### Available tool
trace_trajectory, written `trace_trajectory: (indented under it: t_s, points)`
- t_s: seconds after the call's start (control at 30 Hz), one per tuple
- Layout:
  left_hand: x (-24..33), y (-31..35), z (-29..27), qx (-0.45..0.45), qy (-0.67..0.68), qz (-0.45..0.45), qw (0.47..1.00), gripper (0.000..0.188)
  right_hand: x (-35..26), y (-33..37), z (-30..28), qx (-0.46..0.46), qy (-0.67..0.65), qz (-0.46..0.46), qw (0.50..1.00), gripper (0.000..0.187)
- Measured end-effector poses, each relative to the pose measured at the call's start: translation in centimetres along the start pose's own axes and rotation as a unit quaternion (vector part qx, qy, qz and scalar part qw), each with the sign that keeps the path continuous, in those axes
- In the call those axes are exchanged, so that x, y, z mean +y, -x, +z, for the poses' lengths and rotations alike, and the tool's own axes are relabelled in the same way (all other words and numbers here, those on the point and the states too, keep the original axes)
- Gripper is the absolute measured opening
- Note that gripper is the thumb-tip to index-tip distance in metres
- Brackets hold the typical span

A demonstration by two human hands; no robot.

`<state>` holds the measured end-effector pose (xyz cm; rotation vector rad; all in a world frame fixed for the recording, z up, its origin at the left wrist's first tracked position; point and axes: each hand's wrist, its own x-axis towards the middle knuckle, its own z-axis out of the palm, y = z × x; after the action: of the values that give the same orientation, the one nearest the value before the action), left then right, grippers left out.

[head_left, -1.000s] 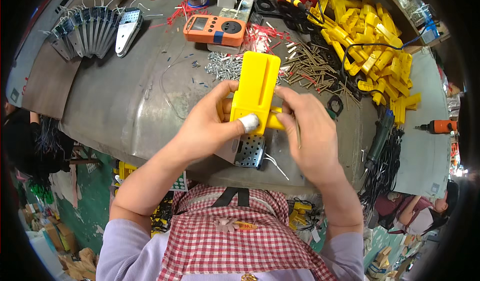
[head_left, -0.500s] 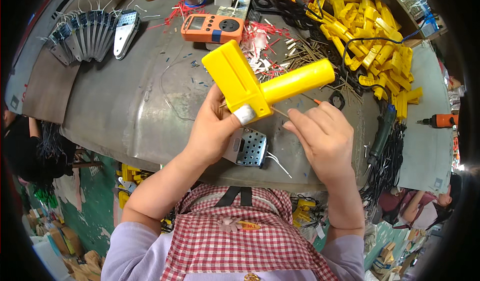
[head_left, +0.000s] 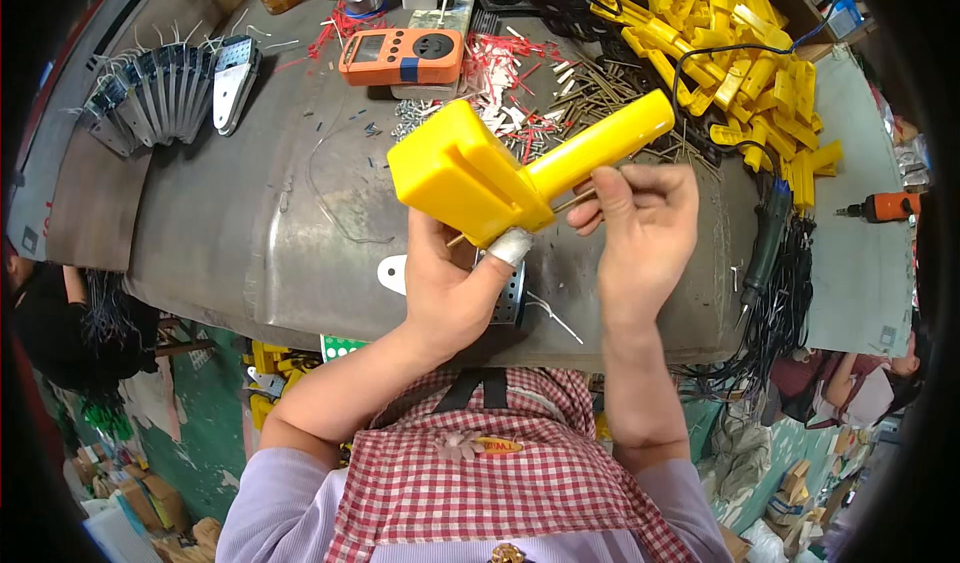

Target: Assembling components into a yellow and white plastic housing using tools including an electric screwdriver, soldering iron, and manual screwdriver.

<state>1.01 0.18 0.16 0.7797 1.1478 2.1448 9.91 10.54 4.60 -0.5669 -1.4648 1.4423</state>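
Yellow housing in left fingers.

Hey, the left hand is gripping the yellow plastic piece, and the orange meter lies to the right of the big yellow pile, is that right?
Not quite. In the head view, the orange meter lies to the left of the big yellow pile. The left hand is indeed gripping the yellow plastic piece.
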Motion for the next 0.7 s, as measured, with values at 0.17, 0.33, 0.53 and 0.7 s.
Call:
trace_trajectory:
  t_s: [0.17, 0.33, 0.53, 0.7]
  points:
    - [0.4, -0.1, 0.2, -0.020, -0.029, -0.007, 0.999, 0.056, 1.3, 0.2, -1.0, 0.032, -0.070, 0.017, 0.997, 0.019]
    - [0.9, -1.8, -0.4, -0.021, 0.191, -0.256, 0.947, 0.049, 1.2, 0.6, -1.2, -0.018, -0.015, -0.031, 0.999, 0.016]
    - [-0.1, -0.5, -0.5, -0.052, -0.189, 0.036, 0.980, 0.049, 2.4, 2.6, -1.8, -0.064, 0.210, -0.052, 0.974, 0.021]
    - [3.7, -2.4, -1.2, -0.130, 0.024, -0.189, 0.973, 0.052, -3.2, -0.8, -3.9, -0.191, 0.550, -0.335, 0.741, 0.039]
